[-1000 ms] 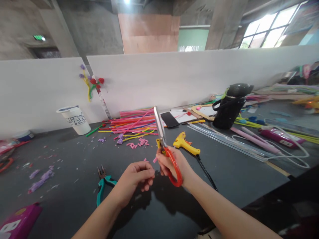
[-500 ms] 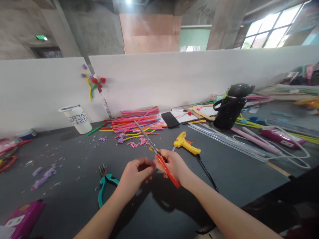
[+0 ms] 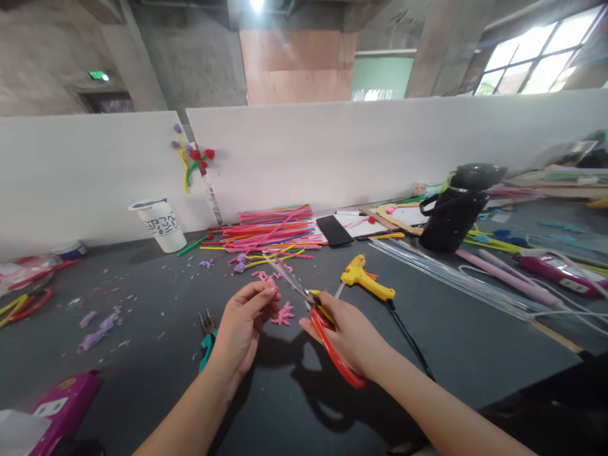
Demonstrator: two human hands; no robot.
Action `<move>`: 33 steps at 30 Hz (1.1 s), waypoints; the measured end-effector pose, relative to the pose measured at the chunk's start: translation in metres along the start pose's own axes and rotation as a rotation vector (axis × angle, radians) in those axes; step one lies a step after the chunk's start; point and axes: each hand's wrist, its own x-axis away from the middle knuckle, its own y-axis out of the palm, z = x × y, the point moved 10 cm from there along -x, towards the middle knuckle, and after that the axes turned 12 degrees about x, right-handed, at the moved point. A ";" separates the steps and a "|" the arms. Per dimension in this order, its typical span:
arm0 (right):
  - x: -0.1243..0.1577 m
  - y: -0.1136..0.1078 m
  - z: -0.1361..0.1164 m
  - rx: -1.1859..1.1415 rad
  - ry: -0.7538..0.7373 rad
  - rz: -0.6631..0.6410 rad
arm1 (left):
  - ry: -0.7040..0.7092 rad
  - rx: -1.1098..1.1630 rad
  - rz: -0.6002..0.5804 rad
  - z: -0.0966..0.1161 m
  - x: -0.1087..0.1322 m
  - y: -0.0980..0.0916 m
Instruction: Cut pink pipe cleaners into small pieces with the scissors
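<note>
Above the table (image 3: 475,354), the right hand (image 3: 354,332) grips the scissors (image 3: 327,344) by their red handles — stiff, probably light, best held there — while the left hand (image 3: 242,323) pinches what looks like a pink scrap (image 3: 272,283), likely soft.

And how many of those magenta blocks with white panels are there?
2: one magenta block at the near left, a second block to the right of the black flask. Others may be hidden.
</note>
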 end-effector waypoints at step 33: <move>0.014 0.001 -0.018 0.568 -0.170 0.120 | 0.109 0.223 -0.065 0.013 0.002 0.006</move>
